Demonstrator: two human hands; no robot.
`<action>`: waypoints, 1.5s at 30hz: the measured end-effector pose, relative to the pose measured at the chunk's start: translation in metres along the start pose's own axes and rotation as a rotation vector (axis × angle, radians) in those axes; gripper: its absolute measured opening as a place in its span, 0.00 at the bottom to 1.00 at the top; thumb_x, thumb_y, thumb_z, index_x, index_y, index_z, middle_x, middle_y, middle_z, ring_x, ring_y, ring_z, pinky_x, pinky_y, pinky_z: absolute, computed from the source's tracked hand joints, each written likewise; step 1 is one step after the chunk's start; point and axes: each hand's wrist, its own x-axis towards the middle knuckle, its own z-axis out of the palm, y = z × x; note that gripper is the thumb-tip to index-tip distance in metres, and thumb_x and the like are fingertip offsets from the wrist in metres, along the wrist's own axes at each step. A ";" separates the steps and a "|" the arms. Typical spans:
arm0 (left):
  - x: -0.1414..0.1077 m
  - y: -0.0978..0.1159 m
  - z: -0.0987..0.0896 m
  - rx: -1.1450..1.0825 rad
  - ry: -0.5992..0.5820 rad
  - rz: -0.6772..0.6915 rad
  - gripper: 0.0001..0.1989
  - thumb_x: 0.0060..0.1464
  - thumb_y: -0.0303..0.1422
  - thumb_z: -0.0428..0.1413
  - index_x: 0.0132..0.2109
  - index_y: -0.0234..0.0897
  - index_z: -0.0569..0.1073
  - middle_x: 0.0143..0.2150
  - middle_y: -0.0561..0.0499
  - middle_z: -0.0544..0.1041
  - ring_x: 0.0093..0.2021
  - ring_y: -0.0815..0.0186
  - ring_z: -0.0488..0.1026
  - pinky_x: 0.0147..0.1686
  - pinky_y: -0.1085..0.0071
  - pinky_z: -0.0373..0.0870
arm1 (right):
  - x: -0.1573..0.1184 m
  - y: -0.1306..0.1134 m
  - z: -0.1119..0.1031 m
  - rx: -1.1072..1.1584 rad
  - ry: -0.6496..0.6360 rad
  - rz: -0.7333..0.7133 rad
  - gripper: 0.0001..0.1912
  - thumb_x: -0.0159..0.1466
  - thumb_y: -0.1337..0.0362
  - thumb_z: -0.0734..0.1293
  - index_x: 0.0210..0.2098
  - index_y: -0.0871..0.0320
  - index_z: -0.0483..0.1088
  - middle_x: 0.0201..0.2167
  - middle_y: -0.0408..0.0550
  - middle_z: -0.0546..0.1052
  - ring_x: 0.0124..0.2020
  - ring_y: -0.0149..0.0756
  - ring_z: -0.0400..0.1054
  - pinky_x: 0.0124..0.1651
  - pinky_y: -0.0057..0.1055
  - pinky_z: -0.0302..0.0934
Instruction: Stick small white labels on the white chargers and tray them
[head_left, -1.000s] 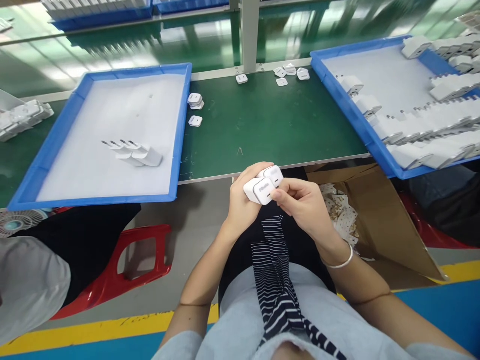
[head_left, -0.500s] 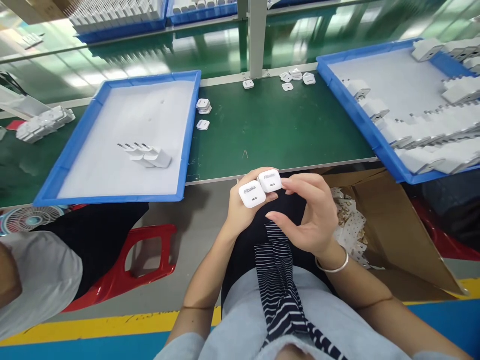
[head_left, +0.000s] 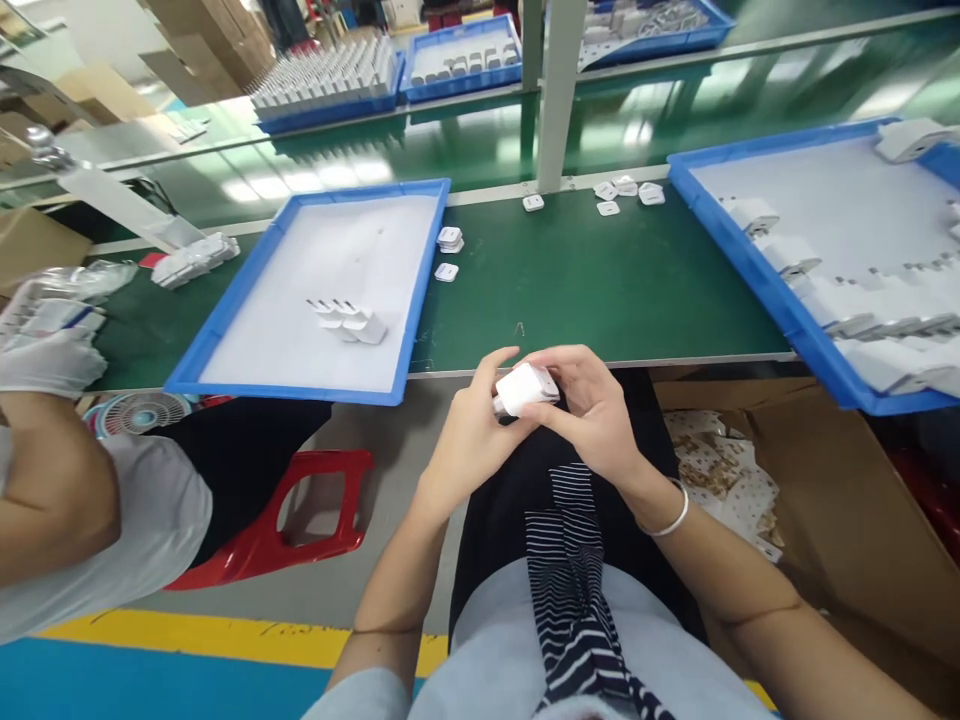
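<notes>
A white charger plug (head_left: 520, 390) is held over my lap, just in front of the table edge. It is turned sideways, and its front face is largely out of sight. Whether a second charger sits behind it, I cannot tell. My left hand (head_left: 471, 430) grips it from the left, with the thumb underneath. On the other side, the fingers and thumb of my right hand (head_left: 592, 412) close on its end. Ahead to the left, several white chargers (head_left: 351, 322) stand with pins up in a blue tray (head_left: 405, 375).
A second blue tray (head_left: 757, 255) at right holds rows of chargers. Small white face plates (head_left: 450, 240) lie on the green table (head_left: 540, 290). An open carton (head_left: 817, 500) with scraps stands below right. A co-worker's gloved hand (head_left: 52, 362) and red stool (head_left: 315, 520) are at left.
The two chargers' printed fronts faced up in my left hand; now a charger is turned sideways. My right hand has moved in and closed on it. The view has shifted left.
</notes>
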 end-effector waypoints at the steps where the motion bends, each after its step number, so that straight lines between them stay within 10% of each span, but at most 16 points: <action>1: -0.003 0.003 -0.009 0.068 0.011 -0.017 0.25 0.54 0.34 0.64 0.58 0.41 0.69 0.43 0.52 0.82 0.37 0.66 0.78 0.34 0.73 0.70 | 0.005 -0.002 0.002 0.040 -0.035 0.045 0.21 0.60 0.66 0.75 0.51 0.49 0.70 0.46 0.46 0.75 0.48 0.39 0.73 0.51 0.40 0.68; 10: -0.015 0.017 -0.120 0.863 0.177 -0.005 0.12 0.53 0.28 0.58 0.46 0.40 0.77 0.44 0.50 0.81 0.43 0.59 0.77 0.39 0.66 0.67 | 0.069 -0.009 0.076 -0.389 -0.465 -0.275 0.13 0.62 0.70 0.68 0.47 0.59 0.70 0.46 0.52 0.79 0.49 0.44 0.69 0.55 0.43 0.60; 16: 0.002 0.001 -0.180 1.128 0.147 -0.150 0.14 0.53 0.37 0.58 0.47 0.41 0.78 0.49 0.45 0.81 0.49 0.46 0.77 0.44 0.59 0.69 | 0.085 0.024 0.140 -0.506 -0.505 -0.128 0.10 0.62 0.68 0.63 0.45 0.60 0.65 0.42 0.54 0.78 0.42 0.43 0.71 0.53 0.40 0.61; 23: 0.002 -0.012 -0.202 0.735 -0.186 -0.163 0.23 0.52 0.40 0.59 0.55 0.42 0.71 0.57 0.46 0.77 0.51 0.53 0.76 0.54 0.57 0.71 | 0.063 0.024 0.128 -0.548 -0.453 -0.070 0.14 0.62 0.61 0.68 0.45 0.60 0.66 0.48 0.57 0.78 0.54 0.50 0.69 0.66 0.55 0.47; 30: 0.025 -0.023 -0.218 0.513 0.100 -0.248 0.31 0.53 0.33 0.52 0.65 0.40 0.61 0.66 0.41 0.66 0.54 0.56 0.77 0.50 0.61 0.75 | 0.114 0.026 0.129 -0.478 -0.454 0.042 0.21 0.68 0.62 0.64 0.58 0.63 0.65 0.60 0.59 0.72 0.61 0.46 0.65 0.61 0.39 0.57; 45: 0.058 -0.027 -0.211 0.440 -0.038 -0.322 0.20 0.53 0.32 0.63 0.53 0.37 0.75 0.54 0.47 0.76 0.52 0.57 0.75 0.54 0.59 0.75 | 0.140 0.037 0.139 -0.627 -0.691 0.018 0.18 0.74 0.63 0.58 0.60 0.63 0.64 0.45 0.56 0.81 0.52 0.44 0.73 0.62 0.44 0.50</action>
